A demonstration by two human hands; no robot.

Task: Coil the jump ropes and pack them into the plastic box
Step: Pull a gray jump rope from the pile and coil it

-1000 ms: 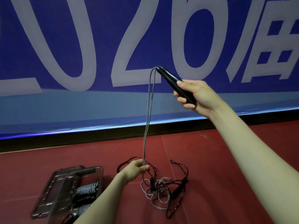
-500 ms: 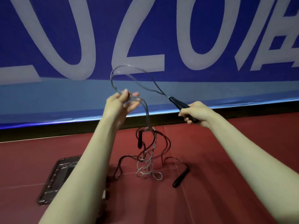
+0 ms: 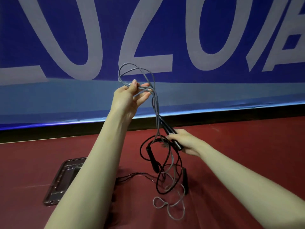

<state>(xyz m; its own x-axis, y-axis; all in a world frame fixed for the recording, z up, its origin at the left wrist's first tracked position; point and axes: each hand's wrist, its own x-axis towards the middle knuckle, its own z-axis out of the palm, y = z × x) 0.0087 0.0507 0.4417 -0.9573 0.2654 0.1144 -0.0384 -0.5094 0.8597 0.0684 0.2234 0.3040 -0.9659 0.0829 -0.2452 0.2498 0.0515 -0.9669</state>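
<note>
My left hand [image 3: 127,96] is raised in front of the banner and pinches loops of a grey jump rope [image 3: 155,104] between thumb and fingers. The rope runs down to black handles [image 3: 171,136], which my right hand [image 3: 184,142] grips lower and to the right. More grey cord [image 3: 171,207] trails in loose loops on the red floor. A black jump rope [image 3: 149,154] with its own handle hangs tangled in the grey one; another black handle [image 3: 184,180] lies on the floor. The clear plastic box [image 3: 61,180] sits at lower left, partly hidden by my left forearm.
A blue banner [image 3: 49,38] with large white characters fills the background above a black baseboard [image 3: 49,131]. The red floor [image 3: 247,154] stretches to the right and front.
My left hand has gathered more grey loops and stays raised. My right hand has dropped lower and nearer the left, with the handles now pointing up at the loops.
</note>
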